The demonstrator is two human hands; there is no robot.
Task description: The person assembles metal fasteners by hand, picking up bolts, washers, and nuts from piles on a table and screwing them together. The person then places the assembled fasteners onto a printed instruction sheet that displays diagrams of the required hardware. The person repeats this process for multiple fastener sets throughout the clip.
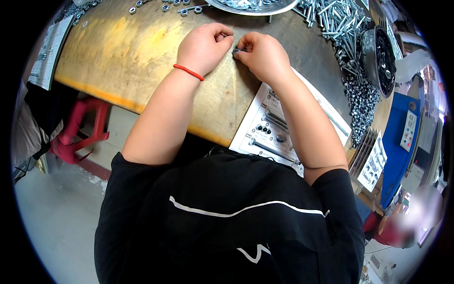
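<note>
Above the worn tabletop (118, 57), my two hands are close together near the far middle. My left hand (201, 46), with a red band on its wrist, is closed in a pinch; whatever is between its fingertips is too small to make out. Just to its right, my right hand (266, 56) is curled shut, thumb against forefinger, on a small dark grey metal piece (236, 51). Its exact kind does not show. Beyond the hands lie several loose nuts (165, 8) and a round metal dish (257, 13) of shiny washers.
Long bolts (338, 26) are heaped at the far right, with a pile of nuts (362, 106) nearer. A metal bowl of black parts (378, 61) tilts beside them. Under my right forearm lies a printed parts sheet (250, 130). A red stool (97, 125) stands left; another person (397, 229) is at right.
</note>
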